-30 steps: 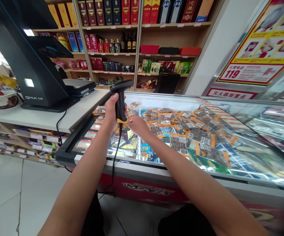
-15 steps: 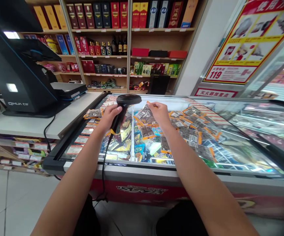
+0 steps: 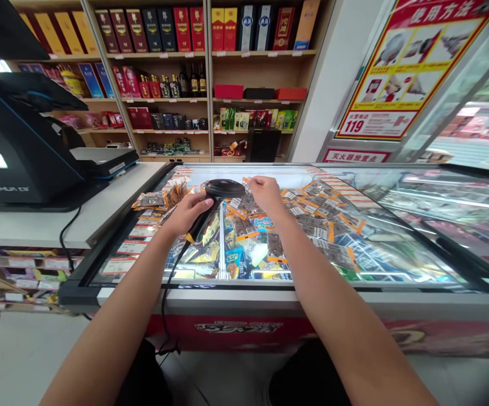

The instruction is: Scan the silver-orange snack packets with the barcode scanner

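Observation:
My left hand (image 3: 188, 211) is closed round the handle of a black barcode scanner (image 3: 225, 189), whose head points to the right and whose cable drops in front of the freezer. Close to the scanner's head, my right hand (image 3: 265, 193) pinches the upper edge of a small clear packet (image 3: 249, 203) with orange ends and dark contents. The scanner head covers part of that packet. Many similar packets (image 3: 318, 228) lie spread on the glass to the right. Another heap of packets (image 3: 155, 200) sits left of my left hand.
The glass-topped chest freezer (image 3: 236, 294) holds colourful bags under its lid. A dark checkout terminal (image 3: 20, 152) stands on the white counter (image 3: 113, 194) at left. Shelves (image 3: 261, 54) with boxes and bottles line the back. A poster (image 3: 413, 73) hangs at right.
My left hand has lowered the scanner and tilted its head towards the packet. My right hand still pinches the packet. The whole view has shifted slightly to the right.

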Demonstrator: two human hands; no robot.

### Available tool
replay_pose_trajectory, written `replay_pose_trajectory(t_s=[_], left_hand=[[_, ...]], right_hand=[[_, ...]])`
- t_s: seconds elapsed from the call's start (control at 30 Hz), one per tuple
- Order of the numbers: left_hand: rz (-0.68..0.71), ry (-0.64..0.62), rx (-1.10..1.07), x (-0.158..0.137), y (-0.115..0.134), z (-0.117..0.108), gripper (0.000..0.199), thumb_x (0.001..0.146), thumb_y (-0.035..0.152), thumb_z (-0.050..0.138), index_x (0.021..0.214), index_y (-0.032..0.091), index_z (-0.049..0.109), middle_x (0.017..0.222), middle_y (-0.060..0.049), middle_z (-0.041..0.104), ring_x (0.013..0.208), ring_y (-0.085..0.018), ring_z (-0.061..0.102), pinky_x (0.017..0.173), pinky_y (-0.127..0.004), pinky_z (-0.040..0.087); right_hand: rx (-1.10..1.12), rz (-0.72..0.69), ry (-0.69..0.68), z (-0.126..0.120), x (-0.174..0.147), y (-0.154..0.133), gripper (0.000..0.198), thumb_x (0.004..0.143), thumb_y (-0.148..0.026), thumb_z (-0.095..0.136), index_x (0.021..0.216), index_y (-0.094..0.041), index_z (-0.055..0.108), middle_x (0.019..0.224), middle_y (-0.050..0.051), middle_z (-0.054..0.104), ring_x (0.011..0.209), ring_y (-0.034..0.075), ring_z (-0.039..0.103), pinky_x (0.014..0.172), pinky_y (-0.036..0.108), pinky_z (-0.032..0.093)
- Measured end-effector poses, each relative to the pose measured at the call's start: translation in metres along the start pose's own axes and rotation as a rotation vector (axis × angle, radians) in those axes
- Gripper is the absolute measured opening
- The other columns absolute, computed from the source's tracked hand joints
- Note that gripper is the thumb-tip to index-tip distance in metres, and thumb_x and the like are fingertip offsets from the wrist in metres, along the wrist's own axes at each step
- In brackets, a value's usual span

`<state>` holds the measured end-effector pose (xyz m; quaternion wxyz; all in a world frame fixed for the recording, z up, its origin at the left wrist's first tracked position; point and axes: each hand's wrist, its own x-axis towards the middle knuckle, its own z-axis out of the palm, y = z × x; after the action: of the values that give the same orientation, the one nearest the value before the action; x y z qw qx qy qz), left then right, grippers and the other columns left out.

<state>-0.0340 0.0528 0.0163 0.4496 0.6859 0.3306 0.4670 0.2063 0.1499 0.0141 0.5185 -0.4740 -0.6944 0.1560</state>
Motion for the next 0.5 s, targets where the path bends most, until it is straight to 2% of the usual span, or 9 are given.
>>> replay_pose_trajectory(t_s=[0.13,0.2,0.23,0.3,0.33,0.4,0.43,0.5], left_hand=[[-0.005,0.000,-0.043,0.000,-0.001,-0.002,0.043,0.091,0.062,0.069,0.084,0.020,0.058,0.061,0.001,0.066,0.039,-0.015,0.059,0.037,-0.025,0.046],[0.007,0.030,-0.065,0.001,-0.001,-0.003,0.043,0.091,0.062,0.068,0.086,0.020,0.059,0.062,0.000,0.067,0.039,-0.015,0.060,0.038,-0.025,0.046],[0.017,0.068,-0.075,0.001,-0.001,-0.004,0.044,0.090,0.063,0.068,0.086,0.020,0.059,0.062,-0.001,0.068,0.039,-0.015,0.060,0.037,-0.025,0.046],[0.039,0.184,-0.114,0.003,0.001,-0.006,0.048,0.086,0.067,0.070,0.087,0.020,0.059,0.061,-0.001,0.068,0.038,-0.015,0.059,0.035,-0.025,0.043],[0.051,0.251,-0.144,0.004,0.002,-0.006,0.051,0.083,0.069,0.070,0.088,0.020,0.060,0.060,0.000,0.067,0.037,-0.014,0.058,0.034,-0.025,0.043],[0.074,0.374,-0.211,0.006,0.004,-0.008,0.056,0.079,0.074,0.069,0.091,0.019,0.061,0.060,0.001,0.066,0.037,-0.013,0.056,0.034,-0.024,0.042],[0.087,0.428,-0.244,0.007,0.006,-0.008,0.058,0.078,0.075,0.069,0.091,0.019,0.061,0.059,0.002,0.065,0.037,-0.012,0.055,0.035,-0.024,0.043],[0.112,0.519,-0.293,0.007,0.009,-0.010,0.057,0.078,0.075,0.068,0.089,0.020,0.060,0.059,0.002,0.063,0.037,-0.011,0.054,0.036,-0.023,0.042]], right_hand=[[-0.080,0.026,-0.018,-0.001,0.001,0.000,0.039,0.096,-0.035,0.055,0.060,-0.022,0.048,0.056,-0.002,0.041,0.061,0.016,0.041,0.062,0.031,0.031],[-0.155,0.048,-0.007,-0.005,0.001,0.001,0.038,0.098,-0.036,0.056,0.063,-0.022,0.055,0.059,0.000,0.051,0.063,0.018,0.048,0.063,0.031,0.034],[-0.206,0.070,0.013,-0.008,0.001,0.002,0.034,0.098,-0.036,0.058,0.068,-0.021,0.062,0.065,0.002,0.059,0.067,0.020,0.054,0.066,0.032,0.037],[-0.331,0.137,0.050,-0.015,0.000,0.004,0.017,0.097,-0.034,0.065,0.091,-0.020,0.074,0.083,0.007,0.074,0.082,0.026,0.065,0.075,0.034,0.044],[-0.407,0.164,0.070,-0.018,0.000,0.006,0.018,0.095,-0.032,0.069,0.107,-0.020,0.075,0.095,0.010,0.077,0.093,0.030,0.067,0.083,0.038,0.047],[-0.550,0.156,0.116,-0.019,-0.001,0.006,0.040,0.091,-0.028,0.075,0.129,-0.018,0.070,0.119,0.017,0.076,0.115,0.037,0.065,0.096,0.048,0.047],[-0.581,0.111,0.128,-0.017,-0.002,0.004,0.045,0.089,-0.026,0.077,0.133,-0.018,0.069,0.126,0.018,0.074,0.122,0.039,0.062,0.100,0.051,0.046],[-0.488,-0.009,0.077,-0.006,-0.007,-0.005,0.036,0.092,-0.023,0.073,0.128,-0.018,0.071,0.126,0.018,0.074,0.120,0.037,0.063,0.099,0.048,0.047]])
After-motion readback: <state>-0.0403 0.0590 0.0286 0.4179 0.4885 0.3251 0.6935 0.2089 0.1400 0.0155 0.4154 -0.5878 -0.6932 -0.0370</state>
